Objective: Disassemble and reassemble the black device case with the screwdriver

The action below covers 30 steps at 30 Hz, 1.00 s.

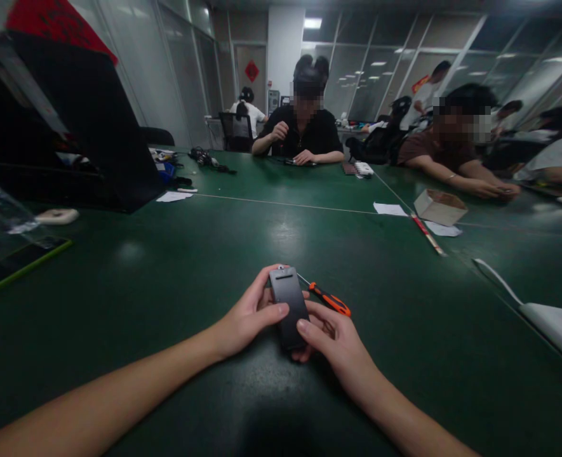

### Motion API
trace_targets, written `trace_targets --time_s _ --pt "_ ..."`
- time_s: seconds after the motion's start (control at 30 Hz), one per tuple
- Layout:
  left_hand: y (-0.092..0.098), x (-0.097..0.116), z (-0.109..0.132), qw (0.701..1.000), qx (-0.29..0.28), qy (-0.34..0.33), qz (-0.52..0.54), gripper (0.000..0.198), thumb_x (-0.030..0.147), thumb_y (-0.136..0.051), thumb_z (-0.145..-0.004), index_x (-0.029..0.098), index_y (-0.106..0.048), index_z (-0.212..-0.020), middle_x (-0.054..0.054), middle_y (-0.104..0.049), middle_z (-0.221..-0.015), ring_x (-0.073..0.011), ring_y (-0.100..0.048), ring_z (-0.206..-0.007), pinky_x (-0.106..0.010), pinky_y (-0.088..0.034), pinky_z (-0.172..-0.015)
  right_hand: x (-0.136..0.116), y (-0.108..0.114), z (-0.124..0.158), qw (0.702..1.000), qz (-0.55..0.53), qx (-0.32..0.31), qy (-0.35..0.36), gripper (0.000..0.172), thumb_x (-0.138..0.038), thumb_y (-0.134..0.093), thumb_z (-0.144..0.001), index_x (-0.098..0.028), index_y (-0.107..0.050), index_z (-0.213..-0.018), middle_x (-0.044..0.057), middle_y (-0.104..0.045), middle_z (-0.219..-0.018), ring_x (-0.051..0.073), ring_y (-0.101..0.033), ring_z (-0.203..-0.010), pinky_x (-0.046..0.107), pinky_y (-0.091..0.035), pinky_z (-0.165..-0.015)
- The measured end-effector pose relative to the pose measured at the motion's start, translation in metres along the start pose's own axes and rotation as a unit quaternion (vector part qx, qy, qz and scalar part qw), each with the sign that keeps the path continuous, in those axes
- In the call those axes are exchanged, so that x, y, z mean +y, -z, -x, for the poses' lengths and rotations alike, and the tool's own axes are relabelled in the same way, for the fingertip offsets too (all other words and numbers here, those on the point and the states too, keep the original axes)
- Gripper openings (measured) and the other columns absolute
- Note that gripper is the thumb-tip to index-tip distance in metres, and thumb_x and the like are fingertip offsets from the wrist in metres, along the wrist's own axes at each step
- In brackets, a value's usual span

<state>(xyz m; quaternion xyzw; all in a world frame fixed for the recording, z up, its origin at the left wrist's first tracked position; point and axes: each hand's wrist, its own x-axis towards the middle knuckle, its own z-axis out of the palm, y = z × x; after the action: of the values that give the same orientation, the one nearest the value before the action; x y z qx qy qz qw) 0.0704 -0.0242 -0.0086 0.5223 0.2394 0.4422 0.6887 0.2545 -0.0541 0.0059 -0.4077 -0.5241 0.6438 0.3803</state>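
A green table (166,285) spreads across the view, with a co-worker in black (326,130) seated at its far side and an open box (437,206) well off to the right. Angled inward, the left hand (252,317) and right hand (335,336) pinch a flat, dark grey oblong case (290,295) over the table, thumbs on its face. An orange-and-black screwdriver (331,298) lies just beyond the right hand. A narrow black slot (284,277) marks the case's far end.

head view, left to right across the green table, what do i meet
Green-edged black panel, black cable bundle, dark grey rectangular device, orange-and-black screwdriver, open-topped box, white block with a cable.
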Motion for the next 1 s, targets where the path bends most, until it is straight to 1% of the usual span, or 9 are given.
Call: trace_targets --time_s 0.4,0.5,0.57,0.6,0.67,0.77,0.83,0.9,1.0 --pt "-0.0011 0.0044 0.0028 1.000 0.001 0.003 0.003 0.060 0.027 -0.065 -0.087 0.024 -0.034 -0.139 -0.014 -0.063 -0.126 -0.0289 -0.061 -0.115 -0.040 -0.045 -0.099 0.0016 0.0006 -0.0015 1.000 -0.006 0.003 0.000 0.052 -0.047 -0.072 -0.080 -0.013 -0.059 -0.117 0.004 -0.067 -0.075 0.015 -0.063 -0.059 0.027 -0.051 -0.058" --pt "-0.0004 0.0028 0.0020 1.000 0.002 -0.002 0.003 0.067 0.029 -0.063 -0.089 0.025 -0.026 -0.144 -0.015 -0.060 -0.131 -0.0286 -0.061 -0.116 -0.042 -0.045 -0.099 0.0007 0.0000 -0.0018 1.000 -0.007 0.003 0.001 0.050 -0.047 -0.071 -0.081 -0.014 -0.061 -0.116 0.003 -0.068 -0.074 0.015 -0.062 -0.058 0.027 -0.051 -0.057" --pt "-0.0004 0.0007 0.0012 1.000 -0.009 0.001 -0.002 0.075 0.031 -0.064 -0.088 0.028 -0.018 -0.148 -0.016 -0.058 -0.133 -0.0274 -0.064 -0.109 -0.042 -0.047 -0.094 0.0004 -0.0012 -0.0028 1.000 -0.017 0.005 0.012 0.053 -0.046 -0.073 -0.080 -0.014 -0.059 -0.120 0.003 -0.068 -0.076 0.014 -0.062 -0.059 0.026 -0.051 -0.058" --pt "-0.0006 -0.0002 0.0009 1.000 -0.019 0.008 -0.017 0.076 0.031 -0.066 -0.087 0.028 -0.020 -0.147 -0.016 -0.058 -0.133 -0.0264 -0.066 -0.104 -0.041 -0.049 -0.091 0.0006 -0.0019 -0.0036 0.999 -0.023 0.009 0.019 0.054 -0.045 -0.073 -0.079 -0.014 -0.058 -0.122 0.003 -0.068 -0.078 0.014 -0.062 -0.060 0.026 -0.051 -0.059" --pt "-0.0018 -0.0016 0.0005 0.997 -0.033 0.029 -0.070 0.072 0.031 -0.073 -0.081 0.025 -0.033 -0.140 -0.015 -0.061 -0.126 -0.0240 -0.068 -0.094 -0.038 -0.051 -0.085 0.0016 -0.0035 -0.0057 0.998 -0.038 0.023 0.036 0.055 -0.043 -0.075 -0.078 -0.014 -0.058 -0.123 0.002 -0.068 -0.080 0.013 -0.061 -0.061 0.025 -0.051 -0.059" --pt "-0.0043 -0.0016 0.0008 0.988 -0.013 0.043 -0.145 0.057 0.032 -0.076 -0.078 0.020 -0.048 -0.126 -0.011 -0.066 -0.114 -0.0220 -0.067 -0.093 -0.034 -0.050 -0.083 0.0040 -0.0060 -0.0082 0.997 -0.049 0.030 0.044 0.055 -0.043 -0.074 -0.079 -0.014 -0.057 -0.122 0.002 -0.067 -0.078 0.013 -0.061 -0.061 0.024 -0.050 -0.057" --pt "-0.0057 -0.0011 0.0015 0.987 -0.002 0.043 -0.156 0.055 0.034 -0.075 -0.079 0.019 -0.049 -0.126 -0.009 -0.067 -0.105 -0.0207 -0.066 -0.089 -0.032 -0.051 -0.079 0.0057 -0.0079 -0.0085 0.998 -0.042 0.018 0.044 0.056 -0.046 -0.070 -0.082 -0.013 -0.056 -0.124 0.002 -0.066 -0.075 0.014 -0.061 -0.059 0.024 -0.050 -0.056" --pt "-0.0063 -0.0011 0.0021 0.988 -0.018 0.044 -0.145 0.055 0.035 -0.072 -0.081 0.018 -0.046 -0.127 -0.006 -0.067 -0.093 -0.0181 -0.066 -0.078 -0.030 -0.051 -0.071 0.0066 -0.0089 -0.0078 0.999 -0.018 0.008 0.048 0.055 -0.050 -0.064 -0.086 -0.014 -0.055 -0.127 0.002 -0.065 -0.074 0.015 -0.062 -0.060 0.026 -0.050 -0.056" --pt "-0.0053 -0.0024 0.0006 0.993 -0.045 0.035 -0.107 0.051 0.034 -0.069 -0.084 0.017 -0.045 -0.126 -0.004 -0.066 -0.085 -0.0164 -0.065 -0.072 -0.029 -0.051 -0.069 0.0032 -0.0040 -0.0051 0.993 0.094 0.002 0.076 0.048 -0.050 -0.047 -0.097 -0.017 -0.055 -0.130 0.003 -0.065 -0.075 0.017 -0.063 -0.062 0.029 -0.051 -0.058"
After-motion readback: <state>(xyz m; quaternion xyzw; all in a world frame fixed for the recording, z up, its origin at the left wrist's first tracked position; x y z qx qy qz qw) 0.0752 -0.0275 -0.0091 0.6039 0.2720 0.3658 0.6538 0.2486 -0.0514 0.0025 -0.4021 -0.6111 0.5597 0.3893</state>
